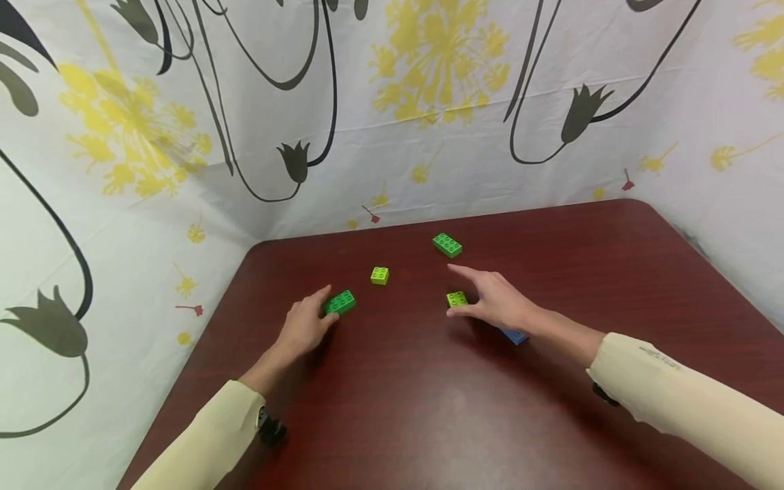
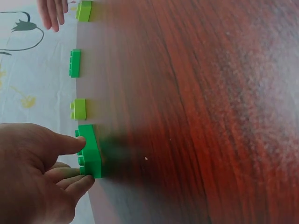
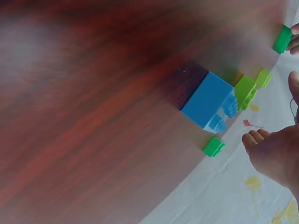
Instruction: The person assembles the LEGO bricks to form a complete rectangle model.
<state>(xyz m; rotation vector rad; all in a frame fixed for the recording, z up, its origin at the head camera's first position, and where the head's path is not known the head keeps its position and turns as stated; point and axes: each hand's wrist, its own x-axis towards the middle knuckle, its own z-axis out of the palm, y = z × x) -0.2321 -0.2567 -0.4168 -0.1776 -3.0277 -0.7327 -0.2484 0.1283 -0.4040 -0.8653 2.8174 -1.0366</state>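
Note:
My left hand (image 1: pixel 304 325) pinches a green toy building brick (image 1: pixel 341 302) at the left of the table, thumb on one side and fingers on the other; in the left wrist view the same green brick (image 2: pixel 95 156) rests close on the wood. Over the right part of the table, my right hand (image 1: pixel 499 297) is spread, thumb and forefinger apart, holding nothing. Between them in the head view shows a small lime brick (image 1: pixel 456 299). A blue brick (image 1: pixel 514 336) lies partly hidden under that hand; the right wrist view shows the blue brick (image 3: pixel 208 101) more fully.
Farther back lie a second lime brick (image 1: pixel 380 275) and a second green brick (image 1: pixel 447 245). The dark red-brown wooden table (image 1: pixel 392 408) meets a patterned white cloth (image 1: pixel 367 156) behind it and along its sides.

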